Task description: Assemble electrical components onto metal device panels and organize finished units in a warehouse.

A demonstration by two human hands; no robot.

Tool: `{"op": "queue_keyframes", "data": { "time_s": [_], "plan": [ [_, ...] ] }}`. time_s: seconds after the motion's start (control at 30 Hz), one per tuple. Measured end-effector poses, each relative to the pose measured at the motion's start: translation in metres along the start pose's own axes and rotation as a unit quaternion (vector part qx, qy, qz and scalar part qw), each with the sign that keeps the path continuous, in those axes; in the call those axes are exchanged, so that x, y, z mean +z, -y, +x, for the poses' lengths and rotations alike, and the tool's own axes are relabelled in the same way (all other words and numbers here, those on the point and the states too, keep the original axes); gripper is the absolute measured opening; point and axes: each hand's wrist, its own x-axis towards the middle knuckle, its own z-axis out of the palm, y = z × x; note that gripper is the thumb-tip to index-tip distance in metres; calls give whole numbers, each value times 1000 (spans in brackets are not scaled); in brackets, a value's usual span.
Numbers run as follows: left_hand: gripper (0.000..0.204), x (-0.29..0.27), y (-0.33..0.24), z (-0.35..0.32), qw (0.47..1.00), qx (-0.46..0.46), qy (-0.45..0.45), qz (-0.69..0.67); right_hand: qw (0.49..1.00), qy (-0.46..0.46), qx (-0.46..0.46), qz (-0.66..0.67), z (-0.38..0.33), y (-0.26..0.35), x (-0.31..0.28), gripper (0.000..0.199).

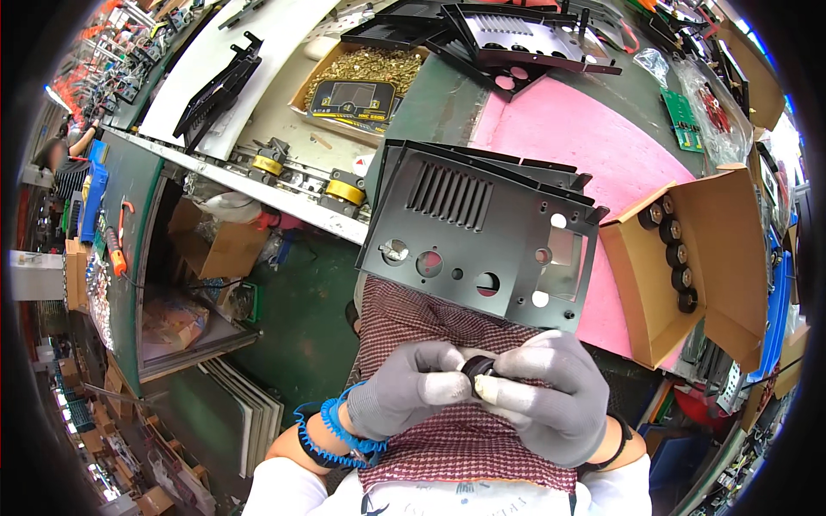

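Both hands gloved in grey, met at lap height over a checked red-and-white cloth (447, 439). Small round black part (476, 370) pinched between them, dead centre, just below the near edge of the black metal panel (482, 236).

Left hand (409, 391): fingers curled narrow, thumb and forefinger closed on the left side of the part. Blue coiled strap (331, 426) round that wrist.

Right hand (546, 391): fingers (503, 391) wrapped closer round the right side, worn pale fingertip touching the part from below. More of the part covered on this side; right hand nearer and carrying more of the grip, by the look of it.

Part lies between the two sets of fingertips, no gap on either side. Long axis hard to read: mostly hidden by gloves, seemingly running left to right from hand to hand, round face turned up toward the camera.

Panel directly ahead of the hands, tilted face-up, row of round holes along its lower half, slotted vent at upper left. Nearest holes just beyond the knuckles, straight up from the part.

Cardboard box (731, 258) to the right, well apart from the hands, with a column of similar black round parts (675, 254) along its left wall. Pink mat (585, 138) under the panel. Box of small brass pieces (366, 64) farther off, upper left.
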Motion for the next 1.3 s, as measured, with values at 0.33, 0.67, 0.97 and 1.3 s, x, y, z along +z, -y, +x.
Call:
{"op": "queue_keyframes", "data": {
  "time_s": [0.33,0.67,0.97,1.3],
  "plan": [
    [13,-3,-5,5,999,32,17,-3,998,-31,14,-52,13,8,5,35],
    [20,-2,-12,13,986,-160,-7,-49,970,140,-97,171,36,15,7,25],
    [22,-13,-17,9,980,29,156,-118,996,40,80,-30,35,4,-22,24],
    [31,-10,-19,6,987,-3,136,-87,996,51,-21,-73,40,-1,4,28]
  ]
}}
